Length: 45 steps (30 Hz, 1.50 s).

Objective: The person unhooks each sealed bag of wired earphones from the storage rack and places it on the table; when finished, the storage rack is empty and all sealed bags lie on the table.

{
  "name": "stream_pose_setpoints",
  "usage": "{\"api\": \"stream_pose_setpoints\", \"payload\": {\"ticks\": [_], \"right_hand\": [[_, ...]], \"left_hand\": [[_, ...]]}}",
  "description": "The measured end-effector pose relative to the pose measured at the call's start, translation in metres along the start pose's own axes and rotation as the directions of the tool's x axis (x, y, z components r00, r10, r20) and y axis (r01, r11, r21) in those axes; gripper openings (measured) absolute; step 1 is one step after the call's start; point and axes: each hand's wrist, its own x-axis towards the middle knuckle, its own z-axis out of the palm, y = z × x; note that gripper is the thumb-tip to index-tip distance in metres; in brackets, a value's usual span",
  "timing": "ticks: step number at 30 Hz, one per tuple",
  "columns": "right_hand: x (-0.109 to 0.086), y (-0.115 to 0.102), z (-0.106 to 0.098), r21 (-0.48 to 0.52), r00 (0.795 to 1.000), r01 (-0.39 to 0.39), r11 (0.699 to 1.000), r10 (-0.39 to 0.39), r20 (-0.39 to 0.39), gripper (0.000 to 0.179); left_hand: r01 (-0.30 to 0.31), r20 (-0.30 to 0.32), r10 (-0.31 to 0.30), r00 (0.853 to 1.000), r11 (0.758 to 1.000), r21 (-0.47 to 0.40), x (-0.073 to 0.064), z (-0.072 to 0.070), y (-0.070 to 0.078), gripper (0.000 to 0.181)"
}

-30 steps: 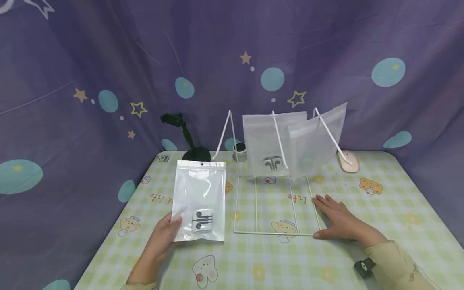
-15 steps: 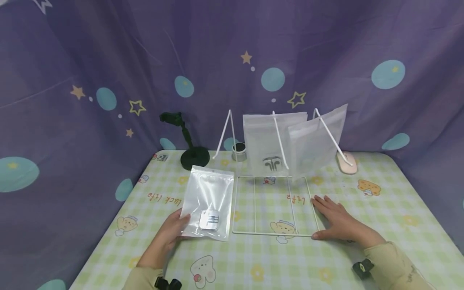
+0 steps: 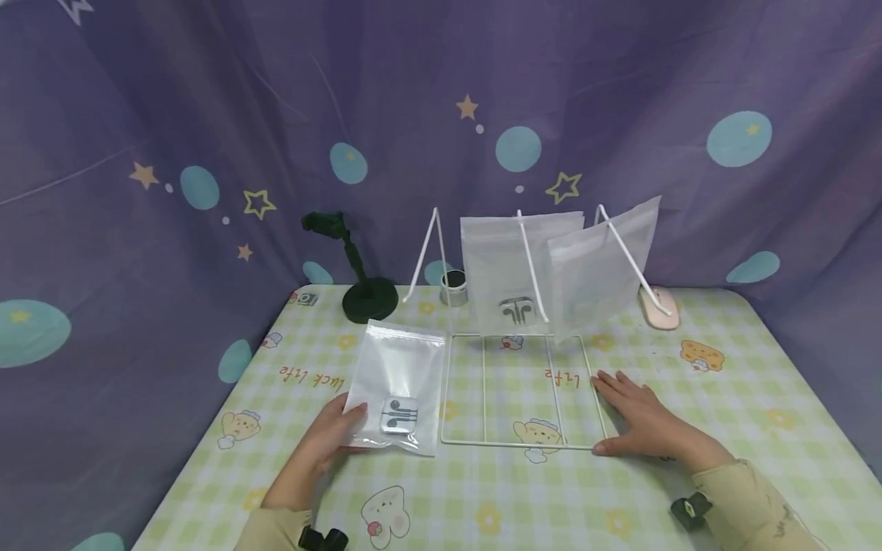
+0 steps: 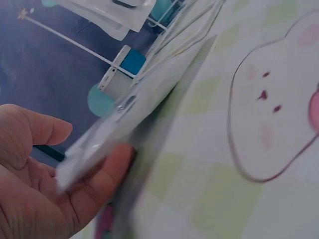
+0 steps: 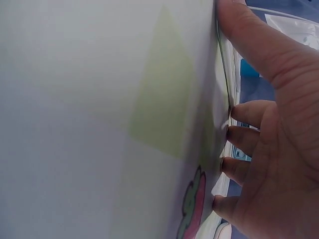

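Observation:
A clear zip bag [image 3: 396,367] holding earphones in a white case [image 3: 400,415] lies nearly flat, left of the white wire rack's base [image 3: 524,444]. My left hand [image 3: 331,432] is at the bag's lower left edge. In the left wrist view, its fingers [image 4: 107,174] lie under the tilted bag edge and the thumb stands off above it. My right hand [image 3: 641,421] has its fingers spread, with thumb and fingertips on the right side of the rack's base. Two more zip bags hang on the rack's prongs: a middle bag [image 3: 492,260] showing earphones and a right bag [image 3: 596,275].
The rack's left prong [image 3: 422,256] has no bag on it. Behind stand a black stand [image 3: 368,298] and a small silver cup [image 3: 453,289]. A pale pink mouse [image 3: 659,310] lies at the back right. A patterned curtain [image 3: 427,61] closes off the back.
My left hand has brought the bag to the right, beside the rack base, and lowered it from tilted up to nearly flat. My right hand has stayed at the rack.

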Motion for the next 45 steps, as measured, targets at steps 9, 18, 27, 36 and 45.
{"api": "stream_pose_setpoints", "payload": {"ticks": [9,18,27,36,45], "right_hand": [[0.0,-0.003,-0.001,0.014,1.0,-0.008,1.0,0.008,0.001,0.112],[-0.001,-0.003,-0.001,0.013,1.0,-0.008,1.0,0.008,0.001,0.113],[-0.002,-0.004,-0.001,0.01,1.0,-0.011,1.0,0.011,0.0,0.113],[-0.001,-0.003,-0.001,0.012,1.0,-0.003,1.0,0.003,0.002,0.112],[-0.001,-0.005,-0.002,0.022,1.0,0.007,1.0,-0.008,0.014,0.112]], "left_hand": [[-0.071,-0.031,0.086,0.996,0.936,0.345,-0.011,-0.005,0.02,0.063],[-0.239,0.021,0.26,0.965,0.852,0.466,-0.019,0.02,0.042,0.052],[-0.43,0.127,0.411,0.903,0.863,0.265,-0.009,0.07,0.066,0.052],[-0.504,0.229,0.475,0.85,0.859,0.086,0.011,0.118,0.071,0.06],[-0.404,0.17,0.382,0.908,0.907,0.123,0.046,0.147,0.088,0.071]]}}
